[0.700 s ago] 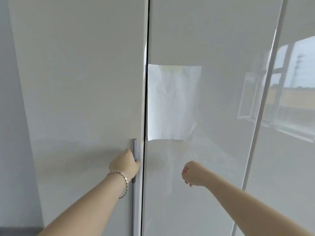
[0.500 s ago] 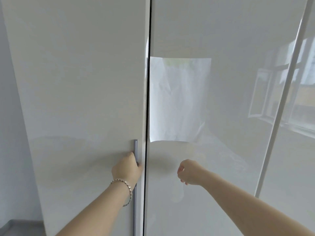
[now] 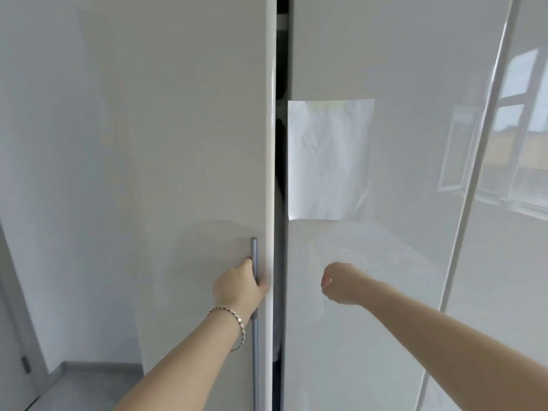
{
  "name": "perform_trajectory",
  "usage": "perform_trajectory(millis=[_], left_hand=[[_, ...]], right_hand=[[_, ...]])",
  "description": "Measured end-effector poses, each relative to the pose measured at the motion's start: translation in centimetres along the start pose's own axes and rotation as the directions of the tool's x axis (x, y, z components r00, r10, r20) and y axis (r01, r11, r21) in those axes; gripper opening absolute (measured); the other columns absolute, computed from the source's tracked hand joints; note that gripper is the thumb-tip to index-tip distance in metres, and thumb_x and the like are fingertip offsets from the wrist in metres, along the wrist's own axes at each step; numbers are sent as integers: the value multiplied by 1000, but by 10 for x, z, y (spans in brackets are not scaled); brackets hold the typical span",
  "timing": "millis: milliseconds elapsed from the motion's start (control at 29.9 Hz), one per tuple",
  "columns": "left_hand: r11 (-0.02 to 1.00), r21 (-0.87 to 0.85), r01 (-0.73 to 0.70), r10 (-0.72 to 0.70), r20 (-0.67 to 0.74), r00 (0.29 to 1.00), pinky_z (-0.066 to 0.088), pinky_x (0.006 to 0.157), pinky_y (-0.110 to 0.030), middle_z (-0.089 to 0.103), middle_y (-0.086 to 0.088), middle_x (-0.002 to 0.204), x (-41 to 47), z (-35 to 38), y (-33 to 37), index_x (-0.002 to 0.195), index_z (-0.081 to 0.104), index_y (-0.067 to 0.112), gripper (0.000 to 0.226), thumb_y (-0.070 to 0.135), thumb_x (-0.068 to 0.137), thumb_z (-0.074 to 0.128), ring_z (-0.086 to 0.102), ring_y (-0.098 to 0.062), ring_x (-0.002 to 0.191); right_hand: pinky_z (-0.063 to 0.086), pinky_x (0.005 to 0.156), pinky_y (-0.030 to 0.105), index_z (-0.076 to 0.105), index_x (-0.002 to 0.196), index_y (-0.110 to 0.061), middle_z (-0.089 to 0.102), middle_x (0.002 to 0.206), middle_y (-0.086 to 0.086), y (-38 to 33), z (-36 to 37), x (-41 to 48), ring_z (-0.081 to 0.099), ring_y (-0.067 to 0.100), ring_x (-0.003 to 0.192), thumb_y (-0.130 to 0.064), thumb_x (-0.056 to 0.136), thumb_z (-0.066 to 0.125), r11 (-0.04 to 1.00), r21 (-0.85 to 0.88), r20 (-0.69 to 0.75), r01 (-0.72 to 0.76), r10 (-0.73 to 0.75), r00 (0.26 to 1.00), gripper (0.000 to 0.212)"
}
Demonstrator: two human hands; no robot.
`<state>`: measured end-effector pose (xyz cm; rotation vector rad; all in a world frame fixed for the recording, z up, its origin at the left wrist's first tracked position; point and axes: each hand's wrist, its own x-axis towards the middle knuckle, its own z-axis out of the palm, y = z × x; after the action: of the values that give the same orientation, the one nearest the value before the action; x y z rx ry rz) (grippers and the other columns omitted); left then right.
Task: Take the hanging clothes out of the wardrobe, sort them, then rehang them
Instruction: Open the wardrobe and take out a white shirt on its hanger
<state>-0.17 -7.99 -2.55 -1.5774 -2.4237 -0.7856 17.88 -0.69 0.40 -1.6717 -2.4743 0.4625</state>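
A glossy white wardrobe fills the view. My left hand point(image 3: 238, 287), with a bracelet on the wrist, grips the grey vertical bar handle point(image 3: 254, 351) of the left door point(image 3: 148, 173). That door stands slightly ajar, and a narrow dark gap point(image 3: 280, 161) shows between it and the middle door point(image 3: 400, 262). My right hand point(image 3: 341, 284) hovers in front of the middle door with fingers curled, holding nothing. Dark shapes show inside the gap; the clothes themselves are hidden.
A white sheet of paper point(image 3: 329, 158) is stuck on the middle door next to the gap. A third door point(image 3: 519, 262) on the right reflects a window. Grey floor point(image 3: 89, 387) and a wall lie at the lower left.
The left door has swung out a little, opening a dark gap beside the middle door. My left hand keeps its grip on the handle; my right hand has barely moved.
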Motion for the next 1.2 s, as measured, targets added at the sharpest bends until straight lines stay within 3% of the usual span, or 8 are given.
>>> perform_trajectory(millis=[268,402,636,837,971,1038,1104,1205], left_hand=[[993,-117,-3,4,8,1000,32,48,-25,45,4,61,-107,-77,-89,68,30,18,27,23,77,55,43,-20,55],[984,-158,82,-75,50,996,40,53,-27,55,-2,75,-150,-114,-139,86,40,15,20,24,79,55,55,-20,63],[911,-257,322,-328,20,945,50,85,-37,63,1,108,-170,-156,-215,110,44,17,51,56,79,58,64,-26,95],[877,-214,431,-460,-107,882,43,68,-30,62,-4,99,-166,-167,-251,115,45,15,34,37,90,52,59,-27,82],[812,-18,583,-575,-187,796,39,66,-31,52,-12,115,-180,-156,-256,115,40,3,42,34,89,54,58,-30,99],[768,196,610,-617,-32,787,42,70,-29,50,-12,120,-189,-152,-257,121,36,0,46,27,88,54,57,-27,106],[791,405,458,-560,178,809,47,75,-27,58,-7,115,-191,-153,-258,119,47,4,36,19,86,48,59,-24,105],[854,463,237,-424,355,833,43,70,-23,59,0,88,-178,-166,-231,93,60,12,18,14,86,43,58,-22,88]], right_hand=[[46,64,24,59,94,-9,64,100,14,-79,54,-95,54,20,78,-11,90,46,980,-136,48,142,-137,989,14],[32,54,17,51,69,-17,57,82,7,-119,74,-124,44,7,63,-14,91,47,838,-413,171,357,-314,934,23],[28,50,21,50,64,-3,52,68,2,-191,82,-150,36,17,53,0,93,46,560,-689,300,460,-357,884,30],[36,59,20,60,115,2,62,95,15,-220,99,-150,55,26,84,-4,95,42,575,-634,335,517,-398,854,27],[41,67,23,61,117,2,55,87,9,-218,107,-151,57,30,101,-5,97,39,631,-597,303,495,-393,868,30],[45,78,26,60,118,1,59,101,11,-214,106,-147,56,30,110,-3,96,39,608,-596,326,525,-414,850,30],[46,85,29,62,110,2,61,97,11,-210,104,-147,58,30,106,3,95,38,690,-519,295,504,-409,863,29],[41,64,24,61,103,-6,46,72,-1,-207,98,-131,50,16,70,-9,94,44,837,-351,196,419,-372,907,20]])
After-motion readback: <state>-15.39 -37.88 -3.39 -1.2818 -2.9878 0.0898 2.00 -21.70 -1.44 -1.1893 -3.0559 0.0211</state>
